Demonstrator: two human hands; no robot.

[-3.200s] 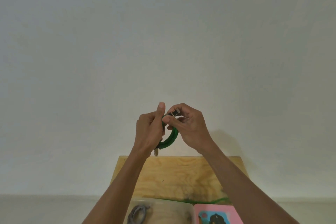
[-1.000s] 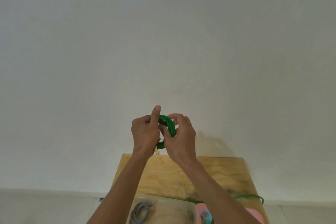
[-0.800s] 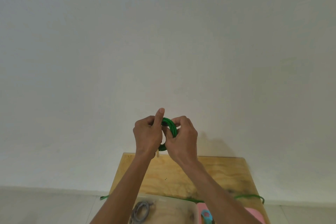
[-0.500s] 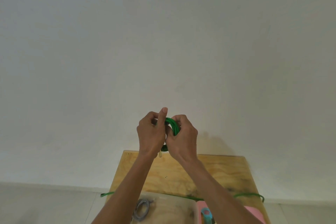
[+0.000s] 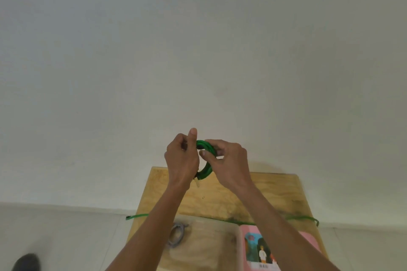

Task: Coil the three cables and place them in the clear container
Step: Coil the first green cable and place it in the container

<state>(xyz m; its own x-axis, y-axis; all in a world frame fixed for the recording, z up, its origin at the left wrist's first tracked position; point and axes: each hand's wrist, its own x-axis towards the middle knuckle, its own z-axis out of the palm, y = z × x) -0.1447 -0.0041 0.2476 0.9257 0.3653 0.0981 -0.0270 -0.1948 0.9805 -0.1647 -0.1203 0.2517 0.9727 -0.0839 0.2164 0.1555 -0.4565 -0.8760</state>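
Observation:
A green cable coil [image 5: 206, 156] is held up in front of the white wall, above the far edge of the wooden table [image 5: 220, 198]. My left hand [image 5: 181, 160] grips its left side, thumb pointing up, and a pale connector hangs below that hand. My right hand [image 5: 226, 160] pinches the coil's right side. In the clear container [image 5: 211, 246] near the table's front lies a coiled grey cable [image 5: 176, 234]. A second green cable [image 5: 301, 219] lies straight across the table behind the container, both ends past the table's edges.
A pink box with a picture [image 5: 264, 248] sits right of the container. A dark shoe tip [image 5: 26, 263] shows on the pale floor at the bottom left. The white wall stands just behind the table.
Both hands have stayed on the green coil and turned it, and the loop is thicker and tighter than before. The view has tilted down a little.

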